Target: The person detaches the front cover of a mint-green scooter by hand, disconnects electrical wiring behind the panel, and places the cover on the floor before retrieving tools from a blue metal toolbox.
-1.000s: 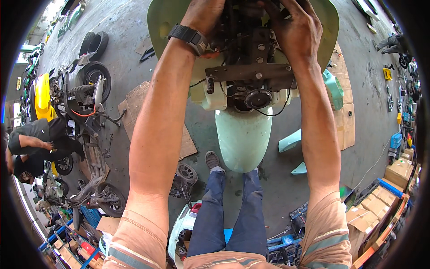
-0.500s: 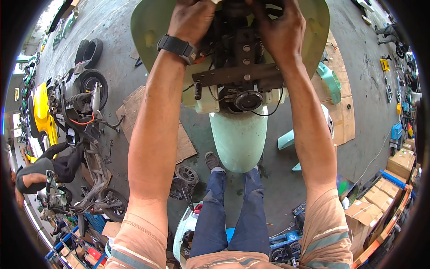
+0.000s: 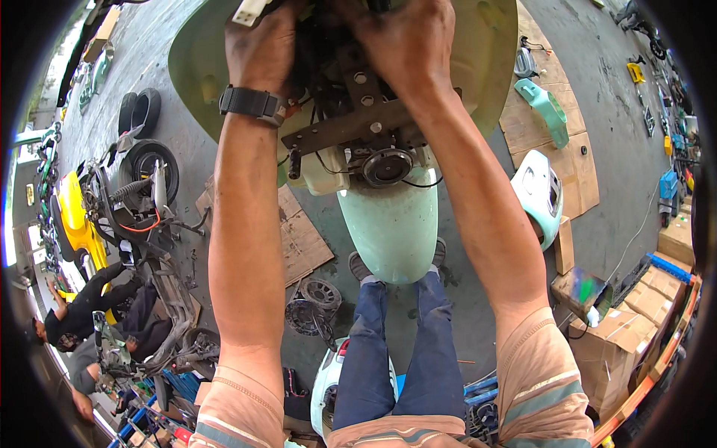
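Dominating twelve o'clock: a pale green scooter front shell (image 3: 482, 63), its dark inner parts exposed between both hands.
Stripped scooter, nine o'clock: a bare frame (image 3: 166, 287) with wheels on the grey floor, a yellow body panel (image 3: 78, 216) beyond it.
Cardboard, two o'clock: a flat brown sheet (image 3: 579, 183) carries a green trim piece (image 3: 545, 112).
Boxes, four o'clock: brown cartons (image 3: 612, 351) sit close together.
Mudguard, centre: a pale green fender (image 3: 388, 235), rounded end toward six o'clock.
Right hand (image 3: 414, 45), between twelve and one: blurred fingers reach among the dark parts; whether they grip anything, I cannot tell.
Left hand (image 3: 261, 56), eleven o'clock: fingertips mostly hidden; their grip cannot be told either.
Panel, three o'clock: a white-and-green cover (image 3: 538, 187) with a dark opening.
Bracket, twelve o'clock: a dark metal plate (image 3: 336, 133), tilted, bolts above.
Horn-like disc (image 3: 387, 167), one o'clock: round, black, just above the fender.
Wrist: a black watch (image 3: 250, 103), left arm.
Plug-like piece (image 3: 250, 11), eleven o'clock: white, at the left hand.
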The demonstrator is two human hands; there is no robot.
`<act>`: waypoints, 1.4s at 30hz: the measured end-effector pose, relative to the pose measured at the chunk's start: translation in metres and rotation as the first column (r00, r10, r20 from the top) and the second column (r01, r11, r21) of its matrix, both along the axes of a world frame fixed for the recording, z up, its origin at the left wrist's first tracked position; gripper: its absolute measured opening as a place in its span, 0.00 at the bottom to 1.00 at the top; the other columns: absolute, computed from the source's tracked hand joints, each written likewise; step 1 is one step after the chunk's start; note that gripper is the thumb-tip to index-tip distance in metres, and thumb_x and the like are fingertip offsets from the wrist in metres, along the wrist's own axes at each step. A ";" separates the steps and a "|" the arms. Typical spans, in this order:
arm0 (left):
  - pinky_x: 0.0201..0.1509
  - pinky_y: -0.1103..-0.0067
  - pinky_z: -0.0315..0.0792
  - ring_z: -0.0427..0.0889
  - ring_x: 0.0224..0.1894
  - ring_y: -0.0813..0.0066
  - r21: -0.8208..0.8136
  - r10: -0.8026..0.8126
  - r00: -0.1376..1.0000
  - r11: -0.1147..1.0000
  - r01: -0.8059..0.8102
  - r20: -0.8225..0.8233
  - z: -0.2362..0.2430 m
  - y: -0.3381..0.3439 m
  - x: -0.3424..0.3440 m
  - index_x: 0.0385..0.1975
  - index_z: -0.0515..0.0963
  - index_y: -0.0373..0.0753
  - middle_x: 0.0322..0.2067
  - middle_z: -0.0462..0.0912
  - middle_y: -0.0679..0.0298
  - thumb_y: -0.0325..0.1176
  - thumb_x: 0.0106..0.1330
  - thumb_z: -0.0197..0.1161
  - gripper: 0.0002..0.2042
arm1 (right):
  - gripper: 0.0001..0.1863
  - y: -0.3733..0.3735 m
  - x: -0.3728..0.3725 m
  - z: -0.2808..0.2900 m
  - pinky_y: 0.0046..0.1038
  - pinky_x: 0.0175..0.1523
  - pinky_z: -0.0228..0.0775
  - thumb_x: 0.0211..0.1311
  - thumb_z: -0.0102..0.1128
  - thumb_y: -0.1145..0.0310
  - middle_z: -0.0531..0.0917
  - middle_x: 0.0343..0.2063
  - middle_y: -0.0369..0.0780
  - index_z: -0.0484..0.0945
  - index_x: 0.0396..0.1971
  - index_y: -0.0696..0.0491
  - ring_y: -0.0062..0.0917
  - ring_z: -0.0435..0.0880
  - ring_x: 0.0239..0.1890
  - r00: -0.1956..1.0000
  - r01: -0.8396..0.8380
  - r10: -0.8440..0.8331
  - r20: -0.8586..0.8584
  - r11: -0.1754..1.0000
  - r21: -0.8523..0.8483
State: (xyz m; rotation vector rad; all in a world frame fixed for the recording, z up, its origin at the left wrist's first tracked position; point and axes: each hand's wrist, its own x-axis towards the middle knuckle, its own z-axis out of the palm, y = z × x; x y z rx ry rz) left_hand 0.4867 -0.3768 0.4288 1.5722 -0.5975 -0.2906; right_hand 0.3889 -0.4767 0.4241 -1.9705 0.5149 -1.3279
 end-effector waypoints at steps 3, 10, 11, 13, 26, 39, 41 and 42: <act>0.18 0.83 0.67 0.77 0.16 0.79 -0.046 0.058 0.983 0.997 -0.067 -0.177 0.007 -0.007 -0.009 0.38 0.81 0.38 0.22 0.81 0.64 0.36 0.63 0.63 0.10 | 0.17 -0.001 -0.006 0.005 0.41 0.53 0.66 0.49 0.69 0.67 0.82 0.37 0.47 0.79 0.40 0.54 0.43 0.76 0.49 0.999 0.047 -0.044 0.019 0.960 -0.275; 0.18 0.84 0.66 0.75 0.15 0.78 -0.192 0.039 0.972 0.978 -0.086 -0.232 -0.003 -0.010 0.002 0.37 0.80 0.36 0.22 0.80 0.65 0.35 0.62 0.63 0.09 | 0.21 -0.006 0.002 -0.001 0.49 0.58 0.63 0.54 0.59 0.68 0.72 0.53 0.53 0.80 0.50 0.41 0.52 0.70 0.54 0.950 0.083 -0.209 -0.232 0.886 -0.457; 0.19 0.84 0.67 0.76 0.17 0.77 -0.222 0.028 0.971 0.971 -0.083 -0.239 -0.006 -0.009 0.004 0.37 0.80 0.36 0.23 0.81 0.65 0.35 0.62 0.63 0.10 | 0.21 -0.006 0.002 0.000 0.50 0.60 0.62 0.56 0.56 0.69 0.69 0.56 0.55 0.80 0.51 0.39 0.54 0.69 0.55 0.943 -0.006 -0.146 -0.298 0.891 -0.454; 0.23 0.83 0.70 0.78 0.21 0.76 -0.170 -0.112 0.952 0.983 0.065 -0.284 -0.004 0.000 0.019 0.36 0.80 0.37 0.25 0.81 0.65 0.36 0.62 0.62 0.10 | 0.20 -0.009 0.003 0.002 0.51 0.58 0.63 0.58 0.54 0.70 0.70 0.54 0.56 0.80 0.51 0.40 0.54 0.70 0.55 0.947 -0.017 -0.123 -0.297 0.904 -0.427; 0.58 0.71 0.68 0.75 0.53 0.70 0.531 -0.437 0.819 0.824 0.198 0.371 -0.039 0.019 0.099 0.54 0.73 0.41 0.49 0.78 0.64 0.42 0.71 0.49 0.17 | 0.18 0.021 0.015 0.019 0.48 0.51 0.72 0.63 0.51 0.70 0.70 0.52 0.59 0.75 0.53 0.47 0.54 0.77 0.49 0.901 0.066 -0.142 -0.410 0.979 -0.194; 0.47 0.74 0.76 0.82 0.40 0.63 0.494 -0.438 0.611 0.865 0.087 0.659 -0.012 0.021 0.081 0.43 0.77 0.38 0.38 0.82 0.58 0.30 0.58 0.58 0.13 | 0.16 0.036 0.025 0.020 0.56 0.52 0.68 0.60 0.59 0.59 0.59 0.59 0.63 0.76 0.49 0.34 0.62 0.69 0.53 0.952 0.096 -0.099 -0.289 0.995 -0.024; 0.44 0.72 0.75 0.83 0.39 0.61 0.225 -0.289 0.910 0.948 0.227 0.298 -0.013 0.016 0.060 0.42 0.78 0.37 0.36 0.83 0.56 0.29 0.61 0.59 0.11 | 0.17 0.038 0.025 0.019 0.57 0.52 0.68 0.61 0.58 0.60 0.60 0.58 0.64 0.75 0.51 0.36 0.63 0.69 0.54 0.942 0.113 -0.119 -0.315 0.993 -0.038; 0.41 0.73 0.75 0.83 0.36 0.62 0.237 -0.214 0.892 0.964 0.125 0.399 -0.009 0.017 0.050 0.41 0.79 0.36 0.35 0.84 0.54 0.30 0.62 0.60 0.10 | 0.17 0.038 0.028 0.016 0.57 0.52 0.68 0.61 0.58 0.60 0.60 0.58 0.64 0.75 0.51 0.36 0.63 0.69 0.54 0.941 0.115 -0.124 -0.316 0.992 -0.047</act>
